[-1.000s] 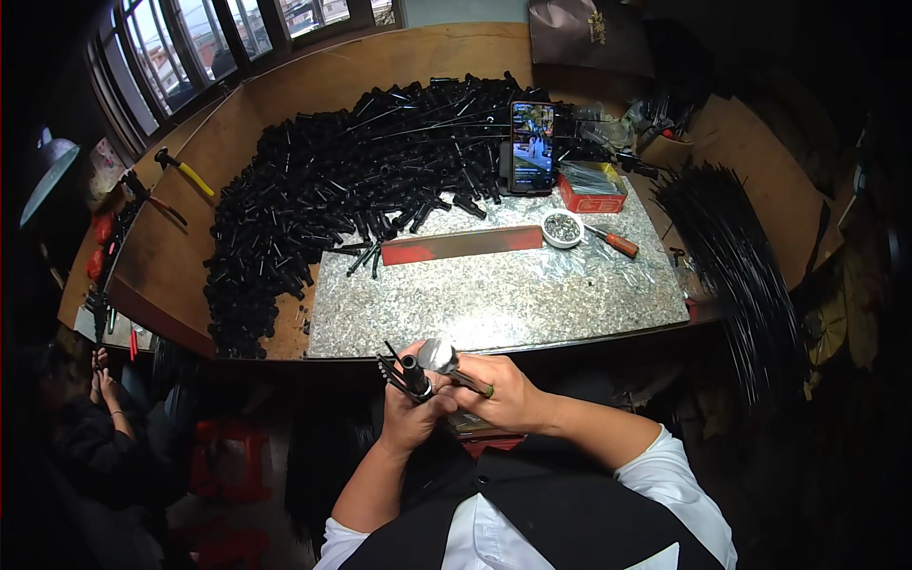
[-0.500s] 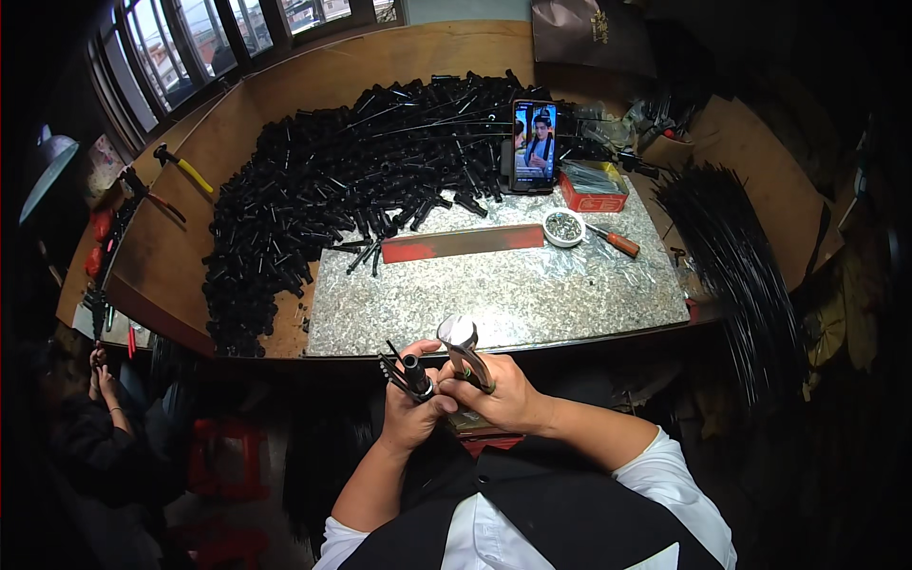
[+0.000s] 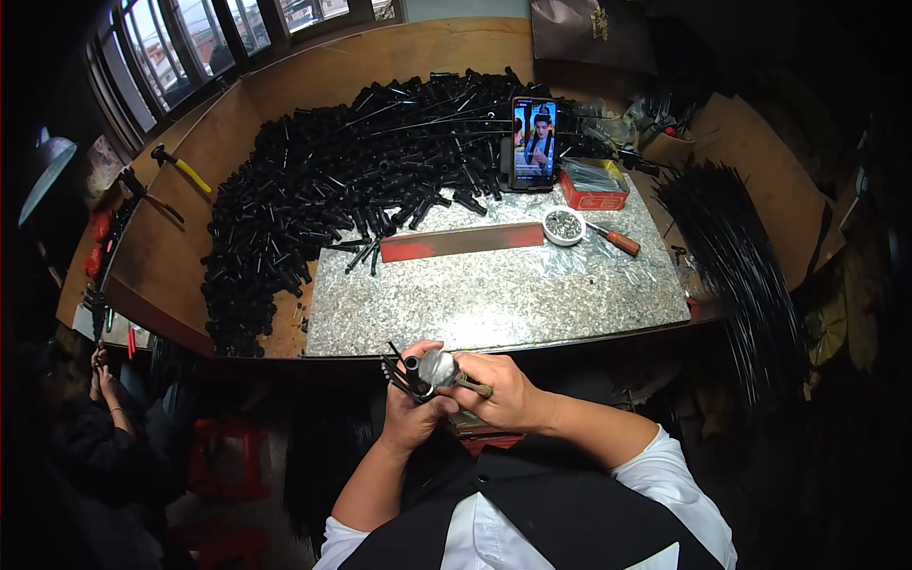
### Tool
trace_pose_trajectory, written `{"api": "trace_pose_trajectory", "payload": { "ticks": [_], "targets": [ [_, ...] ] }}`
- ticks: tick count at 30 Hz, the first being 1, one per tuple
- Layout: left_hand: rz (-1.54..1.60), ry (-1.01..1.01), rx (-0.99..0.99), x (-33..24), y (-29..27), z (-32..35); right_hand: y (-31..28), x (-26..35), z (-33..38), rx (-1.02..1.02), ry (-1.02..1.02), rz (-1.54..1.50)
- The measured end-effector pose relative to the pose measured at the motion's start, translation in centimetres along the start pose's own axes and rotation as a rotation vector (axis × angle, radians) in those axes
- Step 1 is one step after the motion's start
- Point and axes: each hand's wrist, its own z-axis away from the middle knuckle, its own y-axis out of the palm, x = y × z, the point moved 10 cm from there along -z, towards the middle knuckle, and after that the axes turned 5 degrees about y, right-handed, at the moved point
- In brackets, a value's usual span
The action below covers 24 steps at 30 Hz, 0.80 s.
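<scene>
My left hand (image 3: 408, 420) is closed around a black tubular part (image 3: 412, 366) held upright, its hollow end facing up. Several thin black rods (image 3: 397, 377) with pale tips fan out at that part's left side. In my right hand (image 3: 506, 397) is a metal hand tool (image 3: 438, 367) with a round silver head and a narrow brownish handle. The tool's head lies over the right edge of the tubular part, and I cannot tell whether they touch. Both hands meet in front of my body, just below the worktop's near edge.
Black tubular parts (image 3: 332, 171) are heaped across the worktop (image 3: 475, 294). A red-brown bar (image 3: 463, 241), white bowl of small metal pieces (image 3: 563, 227), screwdriver (image 3: 616, 240), red box (image 3: 594, 198) and propped phone (image 3: 535, 142) stand beyond my hands. Long black rods (image 3: 727, 275) hang at right. Another person's hands (image 3: 106, 382) are at left.
The tool's round head has swung down and left, from above my hands onto the tubular part's right edge. My left hand has stayed nearly still.
</scene>
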Motion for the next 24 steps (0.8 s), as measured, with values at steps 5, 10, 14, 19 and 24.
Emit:
{"api": "trace_pose_trajectory", "payload": {
  "ticks": [5,10,14,19,24],
  "targets": [
    [-0.1,0.02,0.074,-0.2,0.3,-0.2,0.1,0.5,0.1,-0.02,-0.081,0.014],
    [0.095,-0.072,-0.006,0.4,0.1,0.1,0.4,0.2,0.2,0.005,-0.042,0.042],
    [0.082,-0.003,0.032,-0.7,0.6,-0.2,0.5,0.2,0.1,0.023,-0.039,0.05],
    [0.06,-0.006,0.039,-0.4,0.4,-0.1,0.7,0.5,0.2,0.022,-0.098,0.043],
    [0.051,-0.012,-0.001,-0.7,0.3,0.0,0.6,0.1,0.3,0.016,-0.033,0.039]
  ]
}}
